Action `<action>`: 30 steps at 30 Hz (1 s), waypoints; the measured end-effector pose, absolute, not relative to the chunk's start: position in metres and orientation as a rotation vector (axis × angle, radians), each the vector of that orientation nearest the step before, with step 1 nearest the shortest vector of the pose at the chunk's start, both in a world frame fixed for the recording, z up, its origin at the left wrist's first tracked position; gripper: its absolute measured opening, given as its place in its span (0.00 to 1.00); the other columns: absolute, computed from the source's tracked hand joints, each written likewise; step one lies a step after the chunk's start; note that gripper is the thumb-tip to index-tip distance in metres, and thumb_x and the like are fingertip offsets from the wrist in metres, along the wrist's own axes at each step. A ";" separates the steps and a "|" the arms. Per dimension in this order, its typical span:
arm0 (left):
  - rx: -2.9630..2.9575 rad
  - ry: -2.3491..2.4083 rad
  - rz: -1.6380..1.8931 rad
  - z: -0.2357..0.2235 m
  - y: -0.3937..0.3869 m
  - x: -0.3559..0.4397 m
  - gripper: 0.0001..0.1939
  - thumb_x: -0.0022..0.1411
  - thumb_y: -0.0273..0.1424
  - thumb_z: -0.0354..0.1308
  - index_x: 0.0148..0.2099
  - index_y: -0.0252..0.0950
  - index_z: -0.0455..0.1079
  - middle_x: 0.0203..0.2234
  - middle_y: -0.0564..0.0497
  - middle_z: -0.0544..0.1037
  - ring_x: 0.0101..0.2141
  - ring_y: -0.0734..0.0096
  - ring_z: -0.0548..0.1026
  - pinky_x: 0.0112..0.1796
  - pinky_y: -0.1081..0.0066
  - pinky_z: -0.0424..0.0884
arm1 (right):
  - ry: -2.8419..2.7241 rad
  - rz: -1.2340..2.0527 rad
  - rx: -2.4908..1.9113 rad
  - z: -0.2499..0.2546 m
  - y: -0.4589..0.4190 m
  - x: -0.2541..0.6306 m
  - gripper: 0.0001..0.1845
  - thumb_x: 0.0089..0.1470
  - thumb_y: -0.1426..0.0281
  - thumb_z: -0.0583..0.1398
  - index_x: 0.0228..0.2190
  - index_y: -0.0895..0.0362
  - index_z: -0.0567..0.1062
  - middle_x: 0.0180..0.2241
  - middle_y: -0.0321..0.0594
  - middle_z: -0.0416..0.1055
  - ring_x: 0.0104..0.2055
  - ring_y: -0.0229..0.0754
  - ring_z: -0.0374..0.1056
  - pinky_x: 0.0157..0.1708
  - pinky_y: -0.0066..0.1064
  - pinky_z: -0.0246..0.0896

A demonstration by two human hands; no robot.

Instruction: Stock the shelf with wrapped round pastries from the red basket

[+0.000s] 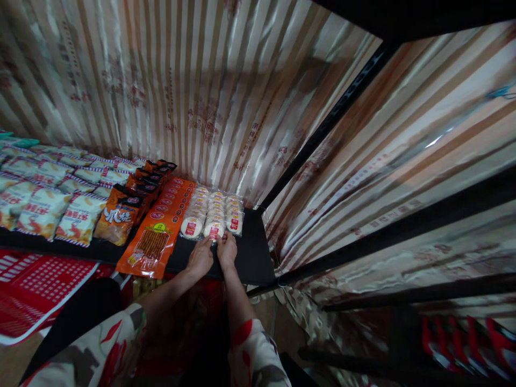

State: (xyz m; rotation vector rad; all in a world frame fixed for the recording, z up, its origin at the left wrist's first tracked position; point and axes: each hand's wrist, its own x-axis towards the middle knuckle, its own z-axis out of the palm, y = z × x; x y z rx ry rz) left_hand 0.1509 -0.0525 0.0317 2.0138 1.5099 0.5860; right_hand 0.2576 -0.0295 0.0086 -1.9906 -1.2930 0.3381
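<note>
1. The middle front packet [214,230] lies at the near end of its column on the black shelf [252,247]; we make it our clock's centre.
2. Our left hand [201,257] at 7 o'clock and right hand [227,250] at 5 are close together but apart, fingertips at the packet's near edge; we cannot tell whether they pinch or merely press it.
3. If we push too hard, we judge, the column could buckle or the discs crack; slick wrapping might let it skew into the left packet [192,226] at 9 or the right packet [234,221] between 2 and 3.
4. All three show crinkly clear film over round, pale discs, with red labels.
5. Beyond at 9, a flat, glossy orange bag [161,217] reaches the shelf's front lip; a brush from our left forearm [171,293] could dislodge it.
6. Farther at 9, we see puffy orange-and-black pouches [116,215] and pillowy white bags [80,217].
7. At 12, satiny striped sheeting [209,91] hangs in folds; at 2 stands a rigid black post [330,126].
</note>
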 end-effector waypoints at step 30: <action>2.086 1.438 0.704 0.010 -0.109 0.095 0.15 0.54 0.19 0.43 0.36 0.34 0.70 0.33 0.48 0.74 0.38 0.69 0.69 0.44 0.70 0.65 | -1.254 0.310 -1.688 0.001 -0.114 0.180 0.14 0.55 0.73 0.46 0.37 0.60 0.69 0.37 0.44 0.67 0.37 0.38 0.65 0.40 0.30 0.60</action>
